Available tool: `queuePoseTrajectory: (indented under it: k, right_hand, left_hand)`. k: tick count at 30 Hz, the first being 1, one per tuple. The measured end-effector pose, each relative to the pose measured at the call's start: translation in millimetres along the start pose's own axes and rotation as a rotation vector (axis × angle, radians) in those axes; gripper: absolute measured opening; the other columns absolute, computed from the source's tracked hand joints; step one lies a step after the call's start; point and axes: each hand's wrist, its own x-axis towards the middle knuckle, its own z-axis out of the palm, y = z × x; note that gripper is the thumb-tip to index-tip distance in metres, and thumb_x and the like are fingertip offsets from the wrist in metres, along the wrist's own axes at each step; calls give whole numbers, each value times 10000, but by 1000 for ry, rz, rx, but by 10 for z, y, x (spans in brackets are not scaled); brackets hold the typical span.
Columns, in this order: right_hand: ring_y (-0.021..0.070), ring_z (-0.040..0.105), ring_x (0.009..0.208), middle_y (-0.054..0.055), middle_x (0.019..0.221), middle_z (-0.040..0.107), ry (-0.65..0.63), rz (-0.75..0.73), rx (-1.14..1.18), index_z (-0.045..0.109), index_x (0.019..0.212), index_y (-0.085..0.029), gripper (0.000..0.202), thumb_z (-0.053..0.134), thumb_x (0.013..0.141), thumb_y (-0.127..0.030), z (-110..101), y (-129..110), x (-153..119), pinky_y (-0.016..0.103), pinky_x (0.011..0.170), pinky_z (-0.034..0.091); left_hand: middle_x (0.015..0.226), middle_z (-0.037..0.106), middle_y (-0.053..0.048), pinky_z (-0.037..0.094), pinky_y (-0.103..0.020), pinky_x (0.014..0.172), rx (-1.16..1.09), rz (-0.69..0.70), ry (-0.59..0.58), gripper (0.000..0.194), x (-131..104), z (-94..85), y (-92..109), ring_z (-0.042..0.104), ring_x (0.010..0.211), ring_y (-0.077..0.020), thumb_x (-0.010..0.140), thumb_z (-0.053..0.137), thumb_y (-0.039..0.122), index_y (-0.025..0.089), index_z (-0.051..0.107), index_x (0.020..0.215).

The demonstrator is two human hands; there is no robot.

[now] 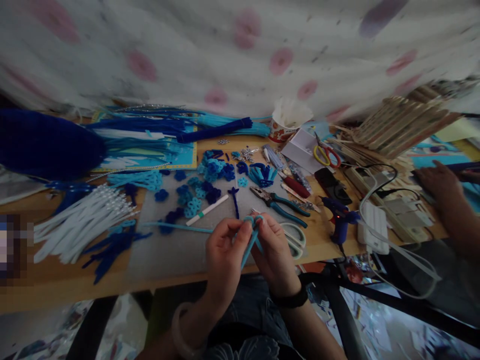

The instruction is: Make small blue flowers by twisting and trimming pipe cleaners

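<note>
My left hand (229,246) and my right hand (273,247) meet over the table's front edge, both closed on a light blue pipe cleaner (247,250). It is bent into a small loop between my fingertips. One long end of it runs left over the grey mat (146,250), and another part hangs below my fingers. Just beyond my hands lie blue-handled pliers (281,204), white-handled scissors (294,240), a dark blue twisted stem (234,201) and a white stick with a green band (207,210). Several light and dark blue pipe-cleaner flowers (194,207) are spread on the mat.
At left lie white pipe-cleaner loops (86,220) and dark blue bundles (45,145). A glue gun (339,222) with a red light, a power strip (397,210) and cables stand at right. Another person's hand (437,182) rests at far right. A paper cup (283,127) stands behind.
</note>
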Motion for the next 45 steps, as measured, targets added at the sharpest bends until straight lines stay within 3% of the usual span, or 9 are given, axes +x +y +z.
queuePoseTrajectory:
  k: [4, 11, 14, 17, 22, 29, 36, 45]
  right_hand:
    - [122, 606, 689, -16, 825, 726, 6, 3, 10, 758, 693, -236, 283, 954, 615, -424, 5, 11, -4, 221, 673, 523]
    - [141, 611, 731, -23, 811, 672, -17, -60, 17, 695, 677, -244, 311, 944, 632, -426, 2, 2, 4, 256, 741, 522]
    - [139, 615, 721, -25, 799, 650, -13, -96, -9, 693, 683, -243, 317, 944, 635, -430, -6, -9, 20, 263, 740, 522]
    - [150, 615, 728, -27, 776, 635, -12, -137, -57, 674, 685, -245, 345, 949, 623, -445, -19, -17, 29, 272, 730, 518]
    - [147, 611, 699, -33, 745, 637, 1, -164, -103, 668, 679, -247, 341, 938, 642, -451, -17, -22, 23, 282, 731, 522]
    - [164, 637, 734, -11, 781, 722, 38, -161, -163, 718, 679, -251, 289, 922, 665, -455, -37, -10, 16, 307, 754, 534]
    - [166, 641, 770, -5, 794, 750, 23, -153, -193, 741, 691, -243, 277, 934, 639, -435, -55, 39, 75, 311, 808, 502]
    - [172, 629, 727, -5, 750, 711, 15, -201, -220, 710, 699, -234, 298, 896, 688, -466, -21, 72, 67, 309, 746, 494]
  left_hand:
    - [702, 721, 19, 551, -280, 732, -16, 20, 37, 146, -33, 27, -22, 674, 733, -164, 804, 781, 318, 235, 717, 701]
    - [674, 730, 13, 551, -283, 738, -158, -134, 6, 205, 35, -8, -56, 684, 728, -174, 783, 798, 404, 229, 747, 689]
    - [747, 773, -25, 547, -306, 814, -166, -155, -59, 270, 83, -87, -57, 709, 796, -194, 835, 734, 445, 193, 771, 744]
    - [846, 802, -51, 551, -310, 831, -133, -170, -167, 215, 88, -139, -32, 728, 860, -208, 792, 795, 374, 177, 788, 876]
    - [864, 803, -24, 547, -303, 843, -22, -138, -137, 213, 70, -118, -9, 723, 863, -195, 683, 874, 257, 208, 773, 864]
    - [835, 795, -27, 540, -310, 815, 109, -34, -101, 110, 132, -143, -4, 712, 841, -204, 743, 804, 257, 208, 774, 837]
    - [767, 746, -17, 526, -280, 709, 246, 9, -232, 78, 335, -316, 135, 679, 765, -188, 730, 787, 262, 210, 761, 782]
    - [785, 736, -13, 556, -285, 764, 125, 7, -235, 123, 270, -297, 70, 687, 787, -180, 688, 821, 214, 215, 733, 774]
